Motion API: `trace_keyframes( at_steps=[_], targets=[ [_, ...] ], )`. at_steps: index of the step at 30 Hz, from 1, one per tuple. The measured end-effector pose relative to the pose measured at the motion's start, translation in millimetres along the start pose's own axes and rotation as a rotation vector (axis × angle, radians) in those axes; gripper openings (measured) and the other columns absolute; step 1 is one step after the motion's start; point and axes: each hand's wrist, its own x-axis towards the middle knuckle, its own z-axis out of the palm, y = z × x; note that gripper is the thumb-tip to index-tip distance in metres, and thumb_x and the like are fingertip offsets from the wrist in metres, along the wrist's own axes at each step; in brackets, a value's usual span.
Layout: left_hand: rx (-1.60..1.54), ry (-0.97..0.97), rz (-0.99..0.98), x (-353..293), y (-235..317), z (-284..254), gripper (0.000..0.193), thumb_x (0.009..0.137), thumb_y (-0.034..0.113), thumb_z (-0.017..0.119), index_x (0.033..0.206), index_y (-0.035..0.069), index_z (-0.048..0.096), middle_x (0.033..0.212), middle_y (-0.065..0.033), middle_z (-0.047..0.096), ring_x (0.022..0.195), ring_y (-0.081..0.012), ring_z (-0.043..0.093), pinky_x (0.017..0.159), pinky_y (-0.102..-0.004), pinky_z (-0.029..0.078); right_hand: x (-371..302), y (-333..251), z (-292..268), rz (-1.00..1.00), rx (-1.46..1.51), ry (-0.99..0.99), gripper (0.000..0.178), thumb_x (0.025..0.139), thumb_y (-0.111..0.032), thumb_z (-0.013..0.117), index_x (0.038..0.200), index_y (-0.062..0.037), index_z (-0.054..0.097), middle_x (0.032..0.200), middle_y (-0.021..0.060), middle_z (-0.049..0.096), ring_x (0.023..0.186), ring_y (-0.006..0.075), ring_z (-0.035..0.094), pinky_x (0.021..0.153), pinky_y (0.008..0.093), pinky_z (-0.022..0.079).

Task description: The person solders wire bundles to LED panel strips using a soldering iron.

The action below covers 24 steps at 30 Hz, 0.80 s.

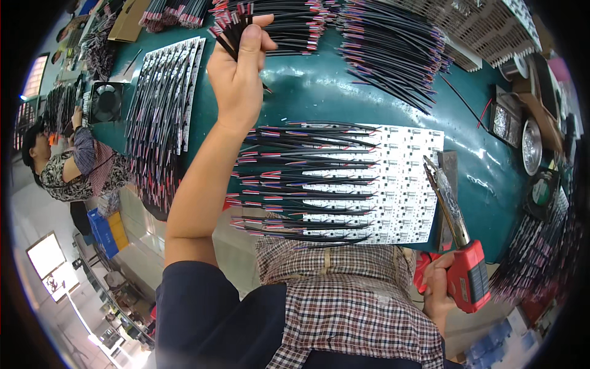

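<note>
My left hand point(241, 74) is raised over the far part of the bench, its fingers closed around a bunch of short black cables point(230, 38) with stripped, coloured ends. At the lower right, my right hand point(436, 289) grips a red soldering gun point(468, 277). The gun's metal tip points up and away, beside the right edge of a white circuit board panel point(413, 184). Across that panel's left part lie rows of black cables point(335, 162). Their red, white and blue wire ends stick out past its left edge.
Large piles of black cables point(393, 52) lie at the back of the green bench point(473, 147). Another cable-covered panel point(196, 67) is at left. White boards point(491, 27) stand at the far right, near a metal bowl point(531, 146). A co-worker point(74, 157) sits at far left.
</note>
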Motion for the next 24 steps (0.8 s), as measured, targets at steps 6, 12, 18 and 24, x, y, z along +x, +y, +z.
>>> trace_keyframes(
  at_steps=[6,12,18,24],
  targets=[
    [0.147,-0.087,-0.051,10.9,17.4,24.3,0.016,0.097,0.018,0.067,0.104,0.003,0.067,0.073,0.0005,0.062,0.064,-0.0036,0.051,0.056,-0.0196,0.035,14.3,-2.7,0.7,-0.021,0.008,-0.056,0.011,0.093,-0.002,0.057,0.103,0.0003,0.052,0.077,0.0066,0.051,0.056,0.0106,0.046,0.049,0.0255,0.04],
    [0.654,-0.608,-0.015,-23.7,40.5,59.9,0.015,0.087,0.015,0.075,0.097,0.004,0.07,0.082,-0.0002,0.07,0.071,-0.0068,0.062,0.063,-0.024,0.047,41.0,-19.3,19.8,0.166,0.035,0.045,0.015,0.093,-0.001,0.058,0.106,0.0042,0.052,0.07,0.0028,0.048,0.051,0.0078,0.042,0.047,0.0239,0.038],
    [0.69,-0.683,-0.046,-58.5,29.8,94.0,0.02,0.082,0.02,0.077,0.087,0.004,0.066,0.073,-0.0094,0.068,0.06,-0.0239,0.065,0.057,-0.0316,0.05,47.3,-19.5,27.5,0.201,-0.109,0.101,0.025,0.093,-0.004,0.063,0.115,0.0076,0.058,0.073,0.0033,0.057,0.053,0.0067,0.049,0.048,0.0212,0.038],
    [0.721,-0.665,-0.009,-71.0,23.6,101.6,0.02,0.079,0.018,0.078,0.078,0.005,0.063,0.064,-0.0067,0.062,0.055,-0.0235,0.062,0.053,-0.0343,0.047,48.8,-19.8,26.9,0.27,-0.133,0.095,0.025,0.092,-0.007,0.068,0.113,0.0036,0.06,0.071,0.0023,0.057,0.053,0.0071,0.05,0.049,0.0216,0.039]
  ],
)
